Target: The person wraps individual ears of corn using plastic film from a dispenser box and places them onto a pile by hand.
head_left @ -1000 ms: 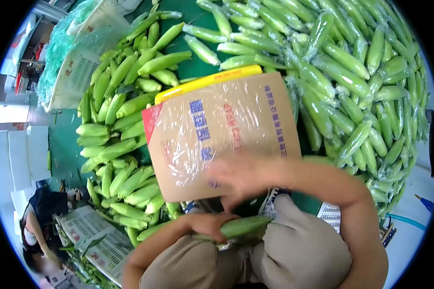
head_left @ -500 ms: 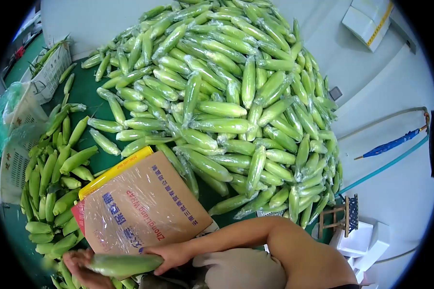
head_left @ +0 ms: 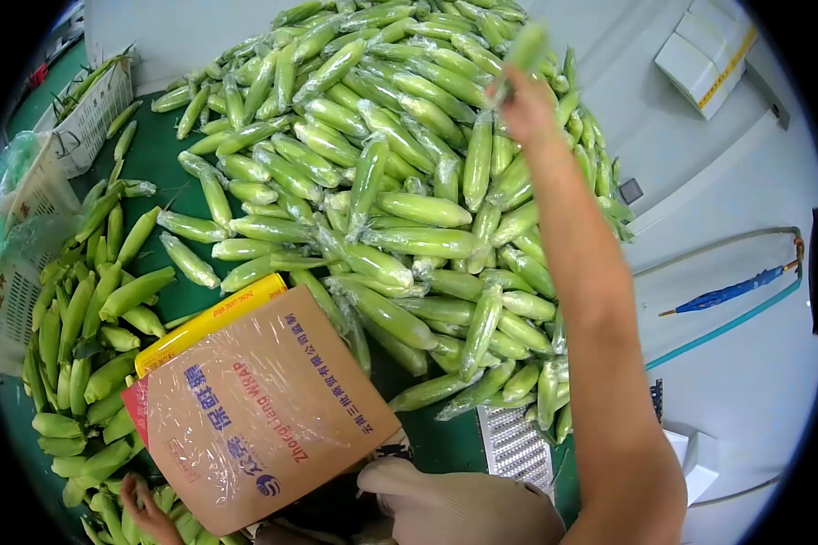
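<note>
My right hand (head_left: 525, 107) is stretched out over the top of a large heap of film-wrapped corn (head_left: 418, 209), closed round one ear of corn (head_left: 527, 47) that is blurred by motion. At the lower left, my left hand (head_left: 147, 510) lies at the pile of unwrapped corn (head_left: 114, 300), beside the cardboard box's lower left side. Its fingers look apart, with nothing seen between them. The cardboard box (head_left: 264, 400) has clear film on top, and a yellow box (head_left: 211, 322) lies along its far edge.
White crates (head_left: 95, 113) and green plastic bags (head_left: 9, 173) stand at the left. A metal grating (head_left: 518, 445) lies right of my knee (head_left: 463, 500). Farther right are a blue umbrella (head_left: 727, 291), a teal hose (head_left: 727, 331) and white foam boxes (head_left: 707, 54).
My right hand has moved up and away with the ear of corn, from beside the box to the heap's far side. My left hand has let go of the ear and moved down to the unwrapped pile.
</note>
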The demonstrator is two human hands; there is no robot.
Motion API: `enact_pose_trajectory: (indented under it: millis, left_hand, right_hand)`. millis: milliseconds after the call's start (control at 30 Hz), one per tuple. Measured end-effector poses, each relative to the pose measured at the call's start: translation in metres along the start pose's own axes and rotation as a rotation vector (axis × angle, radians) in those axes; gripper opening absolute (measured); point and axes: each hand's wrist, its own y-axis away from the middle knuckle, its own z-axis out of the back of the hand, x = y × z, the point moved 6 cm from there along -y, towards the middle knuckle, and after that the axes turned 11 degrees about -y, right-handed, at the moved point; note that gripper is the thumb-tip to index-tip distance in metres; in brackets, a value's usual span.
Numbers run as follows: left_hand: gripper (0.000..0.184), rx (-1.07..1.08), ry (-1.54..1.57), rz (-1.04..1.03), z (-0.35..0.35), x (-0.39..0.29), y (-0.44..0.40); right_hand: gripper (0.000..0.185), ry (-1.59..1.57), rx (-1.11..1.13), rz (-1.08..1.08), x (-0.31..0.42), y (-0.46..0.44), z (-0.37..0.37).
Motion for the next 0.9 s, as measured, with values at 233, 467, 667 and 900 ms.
enact_pose_trajectory:
  millis: [233, 467, 667, 900]
  left_hand:
    - [0.082, 0.664, -1.238, -0.006, 0.039, 0.113, 0.032]
    - [0.084, 0.679, -0.299, 0.224, 0.062, 0.092, 0.017]
    - [0.080, 0.269, -0.027, -0.024, 0.039, -0.057, 0.019]
    - [0.058, 0.424, -0.444, -0.735, -0.127, -0.279, 0.022]
  right_hand:
    - [0.038, 0.182, 0.253, -0.175, -0.068, 0.154, -0.059]
    - [0.047, 0.625, 1.109, -0.314, -0.139, 0.408, -0.070]
    - [0.064, 0.902, 1.484, 0.047, -0.146, 0.464, -0.083]
    - [0.055, 0.788, 1.568, 0.230, -0.155, 0.484, -0.107]
